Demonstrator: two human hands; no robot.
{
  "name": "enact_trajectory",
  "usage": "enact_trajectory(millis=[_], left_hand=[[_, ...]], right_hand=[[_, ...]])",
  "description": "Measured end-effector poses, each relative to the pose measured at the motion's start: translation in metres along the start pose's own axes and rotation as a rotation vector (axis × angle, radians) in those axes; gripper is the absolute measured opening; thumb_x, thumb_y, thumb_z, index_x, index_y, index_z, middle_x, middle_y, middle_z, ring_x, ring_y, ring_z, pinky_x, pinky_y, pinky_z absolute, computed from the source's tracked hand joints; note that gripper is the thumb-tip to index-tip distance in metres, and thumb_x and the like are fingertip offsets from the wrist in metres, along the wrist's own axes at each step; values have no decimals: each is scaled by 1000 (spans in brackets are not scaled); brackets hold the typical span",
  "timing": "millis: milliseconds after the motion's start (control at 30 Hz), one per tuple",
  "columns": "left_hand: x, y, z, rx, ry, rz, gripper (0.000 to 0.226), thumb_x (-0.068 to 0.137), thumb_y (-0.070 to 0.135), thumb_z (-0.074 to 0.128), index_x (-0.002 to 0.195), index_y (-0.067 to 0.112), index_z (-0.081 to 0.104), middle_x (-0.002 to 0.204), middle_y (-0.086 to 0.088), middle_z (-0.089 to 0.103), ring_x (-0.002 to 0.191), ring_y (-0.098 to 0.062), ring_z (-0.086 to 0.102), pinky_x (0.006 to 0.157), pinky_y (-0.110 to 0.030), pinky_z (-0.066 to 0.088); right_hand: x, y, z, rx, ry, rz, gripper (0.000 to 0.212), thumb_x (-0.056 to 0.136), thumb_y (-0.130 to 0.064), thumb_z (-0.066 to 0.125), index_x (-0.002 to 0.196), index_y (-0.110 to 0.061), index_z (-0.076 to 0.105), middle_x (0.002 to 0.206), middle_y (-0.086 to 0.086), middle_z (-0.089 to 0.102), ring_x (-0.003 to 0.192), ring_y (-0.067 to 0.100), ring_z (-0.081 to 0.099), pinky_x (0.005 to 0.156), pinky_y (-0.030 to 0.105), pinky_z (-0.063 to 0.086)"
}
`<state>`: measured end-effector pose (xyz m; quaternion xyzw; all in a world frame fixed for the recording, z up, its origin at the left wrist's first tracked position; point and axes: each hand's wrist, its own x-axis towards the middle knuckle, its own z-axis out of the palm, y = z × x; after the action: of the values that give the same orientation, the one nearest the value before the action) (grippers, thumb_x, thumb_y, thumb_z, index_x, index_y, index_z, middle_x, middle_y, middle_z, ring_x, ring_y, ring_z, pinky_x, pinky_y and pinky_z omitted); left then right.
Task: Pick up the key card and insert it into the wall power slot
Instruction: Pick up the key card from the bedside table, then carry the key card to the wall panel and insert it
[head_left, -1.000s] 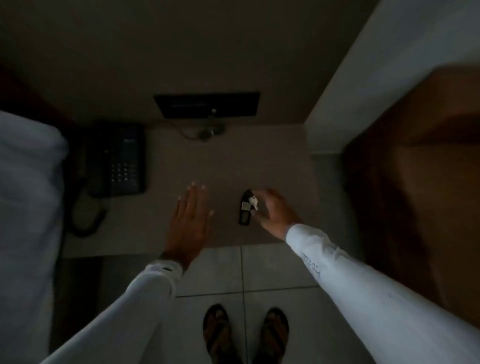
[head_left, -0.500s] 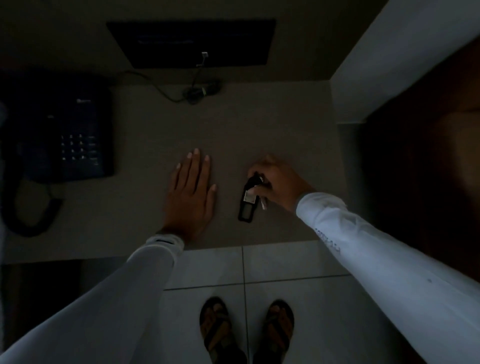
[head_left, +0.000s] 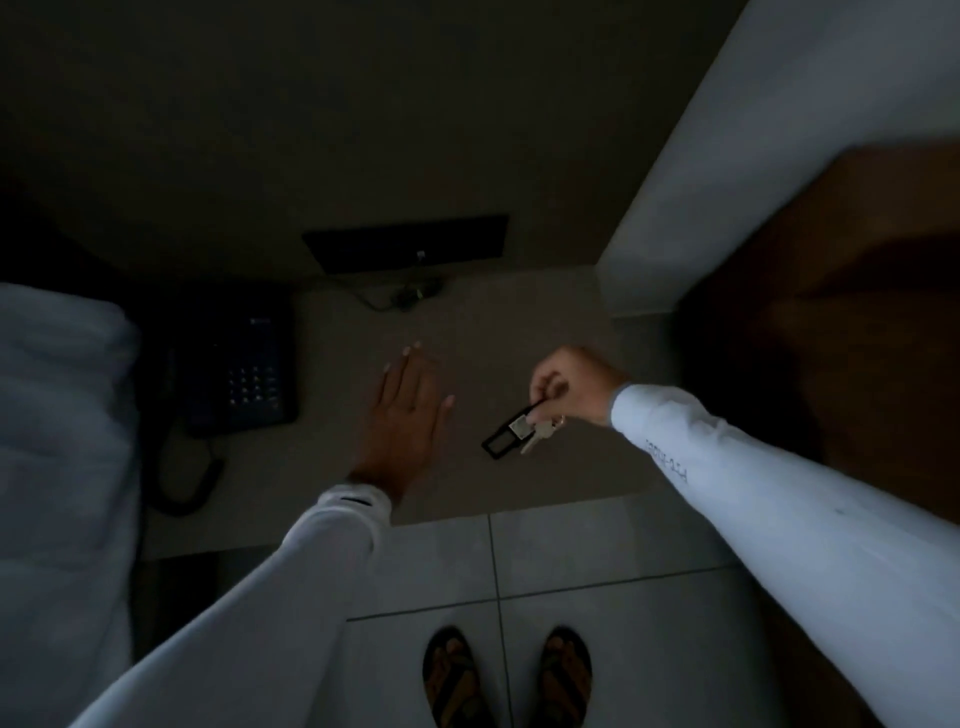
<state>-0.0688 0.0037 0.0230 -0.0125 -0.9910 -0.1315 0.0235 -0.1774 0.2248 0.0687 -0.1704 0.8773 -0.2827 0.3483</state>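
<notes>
The room is dim. My right hand (head_left: 569, 382) pinches the top of a black key card tag (head_left: 503, 439), which hangs tilted just above the bedside table (head_left: 561, 467) with a small white label and a metal key (head_left: 540, 434) dangling from it. My left hand (head_left: 408, 415) lies flat, palm down, fingers together, on the table to the left of the tag. A dark rectangular wall panel (head_left: 410, 243) sits on the wall behind the table; I cannot tell whether it holds the power slot.
A black telephone (head_left: 236, 371) with a coiled cord stands at the table's left. A white pillow (head_left: 57, 441) lies far left. A cable (head_left: 395, 299) trails below the panel. A white wall corner (head_left: 727, 171) and brown wooden door (head_left: 841, 322) stand right. Sandalled feet (head_left: 506, 675) on tiled floor.
My right hand has lifted the key card tag off the table, and the key now dangles under it. The camera has pulled back and tilted up. My left hand stays flat.
</notes>
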Motion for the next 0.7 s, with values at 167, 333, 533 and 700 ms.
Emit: enact_trajectory(millis=[167,333,533,700], left_hand=[[22,48,-116,78,142,194,58,107,35,39,150,0,54,156,-29,53,143,-43,55,117,-57,49],[63,135,-243,104,261,349,60,109,37,33,157,2,45,162,-28,45,149,-42,47,123,-57,42],[83,289,-368,40,423,591,58,109,34,36,154,1,49,160,-30,47,147,-45,49,122,-60,43],[58,431,-405,-38,494,798,53,104,32,44,142,1,63,149,-31,59,134,-48,61,108,-65,54]], right_hand=[[-81,-44,-84,-103,41,82,21,64,-12,88,79,-8,74,81,10,75,76,25,70,66,30,54],[-195,-88,-190,-219,121,155,22,68,-8,85,88,-8,77,87,9,76,79,20,70,62,18,46],[-364,-108,-291,-243,372,219,20,79,-13,73,99,-14,76,101,9,75,89,23,67,75,29,49],[-518,-62,-321,-153,566,386,21,89,-5,56,101,-12,72,101,16,74,88,27,72,65,28,51]])
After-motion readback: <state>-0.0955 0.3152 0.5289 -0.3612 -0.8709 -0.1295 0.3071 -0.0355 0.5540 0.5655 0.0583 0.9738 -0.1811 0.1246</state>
